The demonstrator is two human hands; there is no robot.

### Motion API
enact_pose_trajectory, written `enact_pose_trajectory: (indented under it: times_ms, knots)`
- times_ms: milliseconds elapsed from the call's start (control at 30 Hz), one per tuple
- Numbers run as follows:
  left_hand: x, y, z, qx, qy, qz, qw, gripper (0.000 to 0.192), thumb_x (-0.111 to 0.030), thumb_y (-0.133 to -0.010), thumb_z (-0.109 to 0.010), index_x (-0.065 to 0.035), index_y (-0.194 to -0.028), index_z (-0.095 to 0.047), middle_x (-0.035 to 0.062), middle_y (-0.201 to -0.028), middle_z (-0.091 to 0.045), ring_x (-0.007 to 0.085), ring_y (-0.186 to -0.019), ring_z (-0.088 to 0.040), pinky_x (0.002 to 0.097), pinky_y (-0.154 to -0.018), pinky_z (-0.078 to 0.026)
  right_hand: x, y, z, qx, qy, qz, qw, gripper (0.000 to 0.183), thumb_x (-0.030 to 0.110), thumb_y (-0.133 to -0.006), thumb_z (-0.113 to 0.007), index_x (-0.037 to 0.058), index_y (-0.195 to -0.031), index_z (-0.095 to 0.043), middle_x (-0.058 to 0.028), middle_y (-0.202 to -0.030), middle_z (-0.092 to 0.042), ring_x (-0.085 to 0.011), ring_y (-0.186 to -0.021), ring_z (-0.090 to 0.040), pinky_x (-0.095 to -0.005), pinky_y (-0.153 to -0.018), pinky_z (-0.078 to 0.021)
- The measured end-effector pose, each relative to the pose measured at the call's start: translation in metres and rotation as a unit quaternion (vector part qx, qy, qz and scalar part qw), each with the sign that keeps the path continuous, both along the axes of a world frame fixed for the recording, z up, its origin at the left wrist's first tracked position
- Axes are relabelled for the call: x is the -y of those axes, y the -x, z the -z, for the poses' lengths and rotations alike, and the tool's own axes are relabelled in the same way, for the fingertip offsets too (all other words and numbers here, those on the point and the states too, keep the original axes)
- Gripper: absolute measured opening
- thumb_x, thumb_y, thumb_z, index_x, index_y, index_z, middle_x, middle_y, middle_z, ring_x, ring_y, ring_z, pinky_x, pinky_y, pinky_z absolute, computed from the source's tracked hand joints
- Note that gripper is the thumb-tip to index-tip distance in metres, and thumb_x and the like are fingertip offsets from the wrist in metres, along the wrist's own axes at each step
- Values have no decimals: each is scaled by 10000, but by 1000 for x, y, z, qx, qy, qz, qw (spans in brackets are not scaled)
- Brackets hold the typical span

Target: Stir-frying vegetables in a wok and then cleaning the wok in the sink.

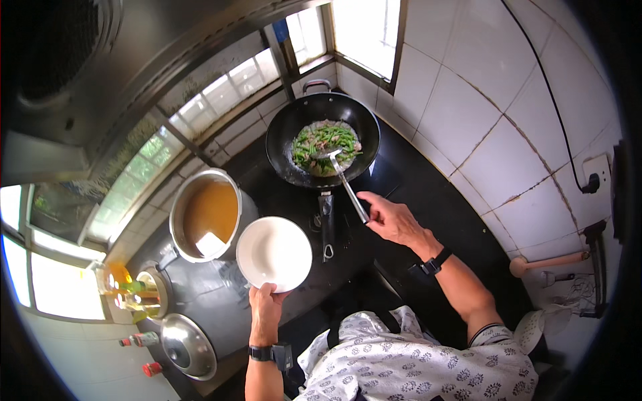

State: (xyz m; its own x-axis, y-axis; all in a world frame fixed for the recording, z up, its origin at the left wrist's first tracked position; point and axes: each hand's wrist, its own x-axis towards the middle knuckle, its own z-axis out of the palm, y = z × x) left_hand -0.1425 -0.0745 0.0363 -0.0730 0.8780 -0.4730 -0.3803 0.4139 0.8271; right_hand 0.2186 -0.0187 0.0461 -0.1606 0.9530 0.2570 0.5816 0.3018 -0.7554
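A white bowl (274,253) is in my left hand (267,307), which grips its near rim; the inside looks empty. My right hand (396,220) is closed around the handle end of a metal spatula (349,189). The spatula's head rests in a black wok (281,145), among cut green beans (327,138) mixed with small pieces that look like meat. The wok stands on the black stove top, its handle (327,220) pointing towards me. To the left of the wok and behind the bowl is a large metal pot (173,215) holding brown liquid.
A domed metal lid (188,346) lies at the lower left, near bottles (145,339) and a red-capped jar (152,369). Oil bottles (120,280) stand behind it. A range hood (150,75) hangs at upper left. Utensils (551,260) hang on the right tiled wall beside a plugged-in cable (551,95).
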Motion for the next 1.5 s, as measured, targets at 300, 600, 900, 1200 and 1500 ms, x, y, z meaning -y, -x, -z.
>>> enact_pose_trajectory:
  times_ms: [300,600,900,1200,1500]
  knots:
    - [-29,-33,-53,50,-38,39,997,496,-22,-828,-460,144,-1295,-482,237,-1179,-652,338,-1006,-709,450,-815,-649,-62,5,-3,267,-174,-175,932,245,230,-833,-705,91,-1027,-648,-107,-784,-610,-299,-580,-632,-402,-511,-530]
    - [-58,-56,-50,66,-52,90,992,518,-41,-842,-455,149,-1324,-445,243,-1212,-629,342,-1030,-700,434,-830,-641,-111,-17,-68,219,-240,-126,937,163,245,-915,-612,95,-856,-593,-107,-773,-597,-280,-675,-675,-389,-575,-552]
    - [-74,-39,-48,73,-85,108,988,511,-56,-843,-448,171,-1301,-452,253,-1182,-633,358,-1016,-698,420,-816,-644,-144,-57,-152,-15,11,129,991,363,291,-994,-552,-21,-822,-625,-99,-639,-668,-173,-528,-661,-324,-575,-535]
    - [-82,-31,-40,63,-75,108,989,509,-61,-846,-447,168,-1300,-454,245,-1166,-641,345,-1012,-702,415,-806,-645,-195,-65,-152,80,-6,199,977,493,255,-945,-511,-23,-540,-556,-122,-430,-556,-237,-410,-625,-348,-599,-574]
    - [-90,-31,-38,40,-60,98,993,491,-62,-844,-456,181,-1270,-480,245,-1130,-671,321,-948,-729,389,-780,-657,-219,-88,-146,39,41,160,986,402,217,-882,-529,-46,-586,-594,-126,-497,-595,-199,-381,-579,-329,-483,-519]
